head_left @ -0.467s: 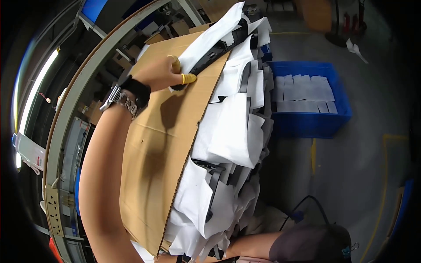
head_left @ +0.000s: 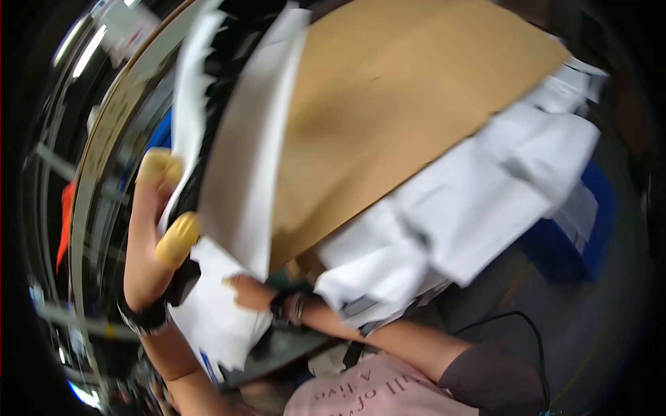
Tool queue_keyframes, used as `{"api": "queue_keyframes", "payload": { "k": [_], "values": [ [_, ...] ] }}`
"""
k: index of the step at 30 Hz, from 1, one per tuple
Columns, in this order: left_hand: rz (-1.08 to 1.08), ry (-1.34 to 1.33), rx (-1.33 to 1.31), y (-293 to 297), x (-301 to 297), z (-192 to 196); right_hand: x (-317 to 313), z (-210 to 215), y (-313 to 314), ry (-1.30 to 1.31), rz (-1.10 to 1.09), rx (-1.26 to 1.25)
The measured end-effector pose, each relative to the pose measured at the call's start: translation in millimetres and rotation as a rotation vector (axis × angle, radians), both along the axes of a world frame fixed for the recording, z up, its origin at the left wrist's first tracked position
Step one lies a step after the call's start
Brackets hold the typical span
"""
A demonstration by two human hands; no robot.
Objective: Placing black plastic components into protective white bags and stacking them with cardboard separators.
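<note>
My left hand (head_left: 161, 208), yellow covers on its fingertips, is closed round the lower end of a long black plastic part (head_left: 222, 90). The part stands tilted, with white sheet material (head_left: 239, 159) along its sides. Lower down, my right hand (head_left: 251, 292) reaches in from the right with its fingers bent, against loose white sheets (head_left: 215, 312). Motion blur hides what its fingers pinch, if anything. To the right of the held part lies a large brown cardboard sheet (head_left: 409, 104).
White-wrapped pieces (head_left: 479, 187) stick out from under the cardboard's near edge. Beyond them on the floor stands a blue bin (head_left: 596, 229). A metal rack frame (head_left: 104, 139) runs up the left side. A dark cable (head_left: 513, 315) loops at the lower right.
The black part has been lifted off the cardboard and moved left in my left hand. My right hand has come up beside the loose white sheets. The whole view has swung to the left.
</note>
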State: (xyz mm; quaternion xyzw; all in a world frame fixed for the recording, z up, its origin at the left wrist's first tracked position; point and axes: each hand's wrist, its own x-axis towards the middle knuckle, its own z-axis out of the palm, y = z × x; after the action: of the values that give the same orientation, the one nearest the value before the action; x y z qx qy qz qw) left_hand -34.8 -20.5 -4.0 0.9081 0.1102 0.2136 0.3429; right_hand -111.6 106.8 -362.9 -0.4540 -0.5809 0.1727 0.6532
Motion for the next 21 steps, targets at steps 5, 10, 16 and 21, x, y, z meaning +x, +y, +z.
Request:
{"api": "queue_keyframes", "payload": {
  "k": [5,10,16,21],
  "values": [
    [0.537,-0.146,-0.253,29.2,-201.7,-75.9,27.7,66.6,-55.2,-0.165,0.013,-0.177],
    [0.835,-0.140,-0.496,37.7,-250.6,-150.6,26.8,73.8,-65.0,-0.281,0.046,-0.217],
    [0.881,0.123,-0.448,64.1,-243.2,-191.5,24.2,79.3,-67.9,-0.203,0.079,-0.293],
    [0.968,0.117,-0.043,50.4,-226.6,-185.7,21.6,95.4,-69.7,-0.042,0.114,-0.375]
  ]
}}
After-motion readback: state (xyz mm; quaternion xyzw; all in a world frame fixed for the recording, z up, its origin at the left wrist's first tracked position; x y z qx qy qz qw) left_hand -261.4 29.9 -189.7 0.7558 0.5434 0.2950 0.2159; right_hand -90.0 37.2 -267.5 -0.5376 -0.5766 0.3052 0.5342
